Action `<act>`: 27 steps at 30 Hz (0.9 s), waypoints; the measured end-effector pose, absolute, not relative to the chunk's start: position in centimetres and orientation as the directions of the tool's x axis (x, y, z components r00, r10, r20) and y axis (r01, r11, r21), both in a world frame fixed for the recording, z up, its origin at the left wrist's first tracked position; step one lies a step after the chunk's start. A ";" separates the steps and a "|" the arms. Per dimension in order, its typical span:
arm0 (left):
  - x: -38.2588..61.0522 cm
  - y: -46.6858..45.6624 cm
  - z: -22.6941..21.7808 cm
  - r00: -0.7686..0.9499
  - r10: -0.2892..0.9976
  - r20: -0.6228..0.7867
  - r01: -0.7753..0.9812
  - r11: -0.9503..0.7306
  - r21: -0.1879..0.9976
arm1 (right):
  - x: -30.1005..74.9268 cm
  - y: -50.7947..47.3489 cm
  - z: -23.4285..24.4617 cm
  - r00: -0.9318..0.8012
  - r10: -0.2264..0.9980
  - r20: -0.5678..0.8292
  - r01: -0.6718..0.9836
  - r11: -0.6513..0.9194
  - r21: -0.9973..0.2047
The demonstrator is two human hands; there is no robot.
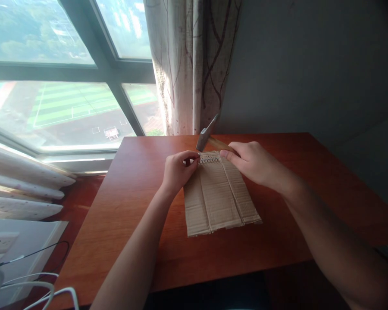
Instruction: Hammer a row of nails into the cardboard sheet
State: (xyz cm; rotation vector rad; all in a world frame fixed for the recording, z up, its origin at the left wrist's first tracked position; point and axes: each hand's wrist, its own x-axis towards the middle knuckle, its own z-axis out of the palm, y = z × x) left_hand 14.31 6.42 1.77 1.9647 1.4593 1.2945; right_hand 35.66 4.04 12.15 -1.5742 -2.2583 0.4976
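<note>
My right hand (250, 161) is wrapped around the wooden handle of a hammer (203, 138). The metal head is raised just above the far edge of a brown cardboard sheet (218, 198). At the sheet's far left corner, my left hand (180, 170) is closed in a pinch, thumb and forefinger on a thin dark nail of which only the tip shows. Right beside those fingertips, rows of small dark nails (209, 159) stand in the cardboard. The creased sheet lies on the reddish wooden table, its near edge ragged.
The wooden table (123, 206) reaches out on both sides of the sheet. Behind it are a patterned curtain (181, 64) and a grey wall (294, 73). A window stands at the left. White cables (35, 284) and a wall socket (3, 243) are at lower left.
</note>
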 end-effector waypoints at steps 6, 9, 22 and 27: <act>14.2 6.4 1.6 0.073 0.897 0.436 0.602 -0.388 0.698 | 35.6 4.0 11.5 -0.338 0.941 0.028 0.846 0.317 -0.428; 14.2 6.4 1.5 0.078 0.905 0.419 0.619 -0.374 0.691 | 35.6 3.9 11.4 -0.334 0.942 0.036 0.846 0.316 -0.430; 13.7 5.9 2.3 0.205 0.864 0.459 0.755 -0.438 0.488 | 36.0 3.9 11.0 -0.311 0.950 0.040 0.823 0.290 -0.489; 13.6 6.2 1.7 0.205 0.870 0.448 0.733 -0.439 0.519 | 35.8 4.1 10.4 -0.315 0.949 0.032 0.829 0.291 -0.477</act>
